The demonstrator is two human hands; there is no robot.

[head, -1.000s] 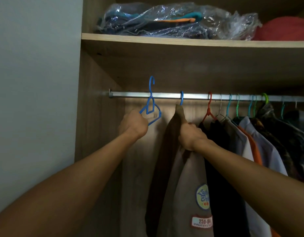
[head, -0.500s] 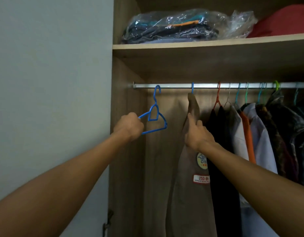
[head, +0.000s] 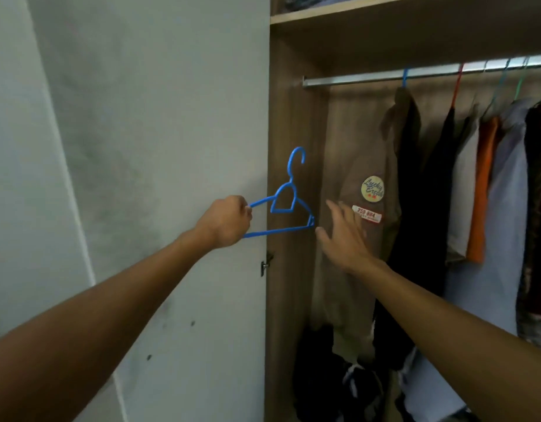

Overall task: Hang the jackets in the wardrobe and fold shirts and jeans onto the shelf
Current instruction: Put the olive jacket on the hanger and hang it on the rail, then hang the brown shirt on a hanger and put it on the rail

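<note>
Hanger (head: 289, 205), blue and bare, gripped by its end in your left hand (head: 225, 222) before the wardrobe's left edge; your right hand (head: 343, 236), fingers spread, holds nothing beside the brown jacket (head: 366, 166) on the rail (head: 354, 79).

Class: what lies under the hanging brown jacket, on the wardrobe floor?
Beneath the brown jacket, a dark heap of clothes with white patches. Shadow hides what garments they are.

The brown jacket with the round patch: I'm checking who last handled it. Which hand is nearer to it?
Right. The right hand is spread open in front of the brown jacket, just below its patches. The left hand is outside the wardrobe, gripping an empty blue hanger.
</note>
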